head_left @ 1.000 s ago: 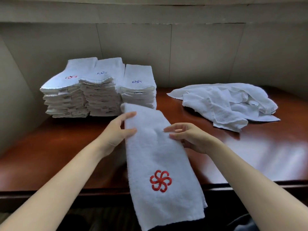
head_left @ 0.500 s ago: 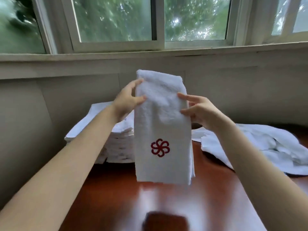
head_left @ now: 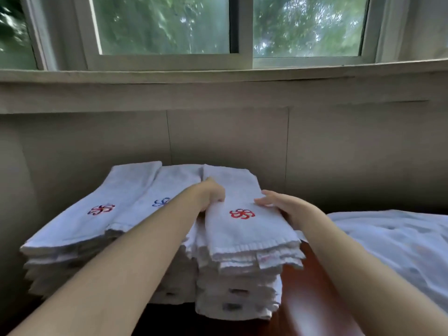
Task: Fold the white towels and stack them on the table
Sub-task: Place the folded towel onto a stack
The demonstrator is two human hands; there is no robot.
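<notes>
Touching folded towel [head_left: 247, 229] atop stack [head_left: 238, 292]: right hand [head_left: 283, 206]; left hand [head_left: 212, 194] seemingly grips.

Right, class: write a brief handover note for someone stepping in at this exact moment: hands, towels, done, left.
Left hand grips the left edge of the top towel; right hand rests flat-fingered on its right edge.
The towel lies folded on the right stack of three.
Done: this towel folded and placed.
Left: release it, then fold the loose pile on the right.
</notes>
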